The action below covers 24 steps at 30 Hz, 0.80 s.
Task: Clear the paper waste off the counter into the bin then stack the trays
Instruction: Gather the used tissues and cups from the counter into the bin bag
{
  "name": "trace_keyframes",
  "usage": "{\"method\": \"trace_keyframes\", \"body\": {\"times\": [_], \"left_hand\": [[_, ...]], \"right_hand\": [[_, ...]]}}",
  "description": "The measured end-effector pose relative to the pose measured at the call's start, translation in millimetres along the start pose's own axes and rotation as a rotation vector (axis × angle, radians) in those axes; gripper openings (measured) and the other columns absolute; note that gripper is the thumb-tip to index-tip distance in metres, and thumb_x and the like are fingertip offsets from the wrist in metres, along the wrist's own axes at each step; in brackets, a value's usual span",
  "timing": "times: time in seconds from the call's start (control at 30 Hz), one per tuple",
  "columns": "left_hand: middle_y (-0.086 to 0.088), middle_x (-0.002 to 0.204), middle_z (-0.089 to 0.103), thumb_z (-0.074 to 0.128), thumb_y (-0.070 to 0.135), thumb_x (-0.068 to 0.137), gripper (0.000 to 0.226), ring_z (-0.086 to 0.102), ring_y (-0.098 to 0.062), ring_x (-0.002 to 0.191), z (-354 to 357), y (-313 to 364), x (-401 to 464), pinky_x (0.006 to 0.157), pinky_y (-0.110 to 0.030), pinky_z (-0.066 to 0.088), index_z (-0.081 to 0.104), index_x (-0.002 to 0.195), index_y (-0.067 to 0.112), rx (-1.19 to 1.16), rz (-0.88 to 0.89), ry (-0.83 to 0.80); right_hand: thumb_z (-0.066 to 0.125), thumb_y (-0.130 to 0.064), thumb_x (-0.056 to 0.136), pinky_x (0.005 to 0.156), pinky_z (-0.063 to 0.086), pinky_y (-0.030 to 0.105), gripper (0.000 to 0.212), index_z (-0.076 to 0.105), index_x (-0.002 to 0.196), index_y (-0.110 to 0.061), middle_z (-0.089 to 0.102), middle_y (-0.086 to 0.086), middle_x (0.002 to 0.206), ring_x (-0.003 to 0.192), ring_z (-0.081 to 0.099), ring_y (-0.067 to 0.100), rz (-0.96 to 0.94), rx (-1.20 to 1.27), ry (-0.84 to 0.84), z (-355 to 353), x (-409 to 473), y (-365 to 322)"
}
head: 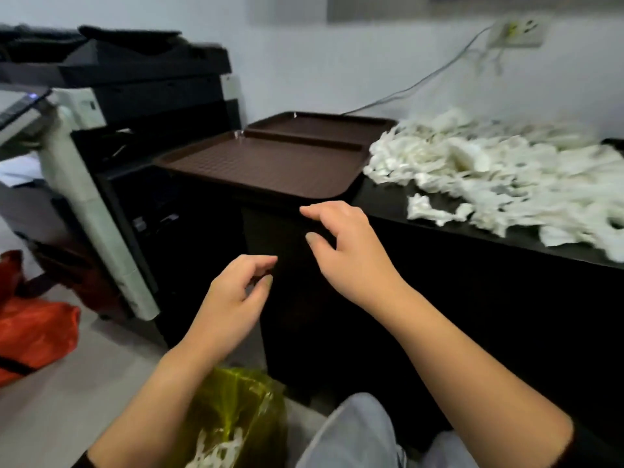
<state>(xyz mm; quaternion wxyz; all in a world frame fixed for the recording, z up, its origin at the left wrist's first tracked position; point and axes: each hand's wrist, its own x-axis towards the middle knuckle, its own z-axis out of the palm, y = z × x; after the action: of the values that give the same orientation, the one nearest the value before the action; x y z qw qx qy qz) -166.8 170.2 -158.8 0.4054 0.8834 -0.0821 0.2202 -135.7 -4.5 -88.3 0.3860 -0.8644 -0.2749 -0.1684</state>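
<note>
So we're standing at the dark counter (388, 201) with most of the job ahead of us, going by how things lie. The paper (499, 177) is a big white heap of torn, crumpled bits across the right side of the frame, spilling toward the counter's front edge. The bin (236, 417) sits at the bottom centre, right below our arms, lined with a yellowish bag and already holding a few white scraps. Handy spot, we'd guess on purpose: scoop from the counter, drop straight down.

Two brown trays sit flat, side by side, at the counter's left end in the middle of the frame, the near tray (266, 163) overhanging the edge a bit and the far tray (320, 126) touching it behind. Not stacked yet, and clear of the paper, which makes sense since stacking comes last.

Both hands are empty. Our left hand (233, 295) hangs lower centre, fingers loosely curled, thumb and forefinger close but nothing between them. Our right hand (344, 248) is higher, just below the near tray's front corner, fingers half spread and bent, palm down, touching nothing. Both forearms angle up from the bottom corners.

Looks like we're between grabs, and the right hand seems best placed to swing over to the heap.
</note>
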Motion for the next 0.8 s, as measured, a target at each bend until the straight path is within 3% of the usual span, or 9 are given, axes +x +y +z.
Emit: {"method": "trace_keyframes", "body": {"times": [0.17, 0.3, 0.4, 0.5, 0.57, 0.63, 0.7, 0.8], "left_hand": [[0.012, 0.11, 0.057, 0.06, 0.014, 0.089, 0.028, 0.053, 0.001, 0.107, 55.1, 60.0, 45.0, 0.096, -0.022, 0.041, 0.062, 0.115, 0.021, -0.036, 0.198, -0.04], [0.008, 0.13, 0.049, 0.048, 0.047, 0.084, 0.045, 0.04, -0.008, 0.125, 97.0, 102.9, 81.2, 0.106, -0.022, 0.027, 0.057, 0.124, 0.029, 0.071, 0.318, -0.138], [0.01, 0.143, 0.038, 0.049, 0.044, 0.09, 0.043, 0.028, -0.013, 0.132, 124.0, 130.8, 105.8, 0.108, -0.035, 0.029, 0.048, 0.133, 0.036, 0.278, 0.388, -0.201], [0.014, 0.136, 0.044, 0.045, 0.04, 0.095, 0.034, 0.033, -0.015, 0.125, 144.4, 144.9, 126.6, 0.096, -0.037, 0.034, 0.051, 0.129, 0.039, 0.452, 0.377, -0.265], [0.012, 0.121, 0.055, 0.046, 0.037, 0.095, 0.028, 0.04, -0.018, 0.113, 152.3, 141.2, 136.6, 0.09, -0.034, 0.038, 0.06, 0.119, 0.034, 0.469, 0.377, -0.302], [0.008, 0.107, 0.06, 0.051, 0.033, 0.094, 0.023, 0.043, -0.02, 0.102, 154.4, 132.0, 144.2, 0.089, -0.037, 0.042, 0.066, 0.111, 0.028, 0.42, 0.377, -0.302], [0.005, 0.102, 0.058, 0.053, 0.029, 0.093, 0.02, 0.044, -0.019, 0.098, 152.6, 125.1, 148.9, 0.088, -0.039, 0.045, 0.067, 0.106, 0.025, 0.397, 0.37, -0.276], [0.001, 0.106, 0.054, 0.048, 0.023, 0.095, 0.021, 0.043, -0.019, 0.102, 147.8, 118.7, 150.8, 0.089, -0.037, 0.044, 0.064, 0.107, 0.021, 0.446, 0.369, -0.261]], "right_hand": [[0.054, -0.009, 0.088, 0.092, 0.025, 0.011, 0.037, 0.057, 0.125, -0.016, 0.054, 0.002, 0.124, 0.119, 0.043, 0.015, 0.132, -0.095, 0.086, -80.9, -11.7, 47.7], [0.05, -0.002, 0.087, 0.098, 0.022, 0.014, 0.043, 0.053, 0.128, -0.014, 0.048, 0.003, 0.131, 0.128, 0.036, 0.02, 0.235, -0.208, 0.149, -121.8, -17.6, 84.5], [0.042, 0.005, 0.085, 0.11, 0.012, 0.024, 0.058, 0.04, 0.139, -0.015, 0.025, 0.006, 0.151, 0.139, 0.016, 0.026, 0.293, -0.344, 0.068, -142.6, -14.1, 107.5], [0.038, 0.004, 0.083, 0.116, 0.011, 0.036, 0.065, 0.03, 0.144, -0.018, 0.011, 0.004, 0.157, 0.143, 0.004, 0.03, 0.359, -0.458, -0.082, -154.0, -7.2, 130.8], [0.038, 0.004, 0.082, 0.111, 0.022, 0.036, 0.061, 0.04, 0.139, -0.017, 0.031, 0.008, 0.148, 0.138, 0.019, 0.032, 0.362, -0.508, -0.176, -153.3, -3.6, 146.6], [0.042, 0.005, 0.081, 0.095, 0.038, 0.032, 0.046, 0.057, 0.119, -0.016, 0.052, 0.007, 0.119, 0.118, 0.041, 0.031, 0.321, -0.518, -0.192, -149.9, -0.7, 157.7], [0.046, 0.008, 0.075, 0.083, 0.044, 0.032, 0.039, 0.066, 0.1, -0.014, 0.056, 0.006, 0.099, 0.102, 0.051, 0.03, 0.289, -0.5, -0.124, -149.2, 4.5, 165.0], [0.048, 0.012, 0.072, 0.076, 0.042, 0.026, 0.038, 0.07, 0.093, -0.011, 0.053, 0.003, 0.089, 0.095, 0.053, 0.025, 0.284, -0.45, -0.066, -151.5, 12.7, 166.9]]}}
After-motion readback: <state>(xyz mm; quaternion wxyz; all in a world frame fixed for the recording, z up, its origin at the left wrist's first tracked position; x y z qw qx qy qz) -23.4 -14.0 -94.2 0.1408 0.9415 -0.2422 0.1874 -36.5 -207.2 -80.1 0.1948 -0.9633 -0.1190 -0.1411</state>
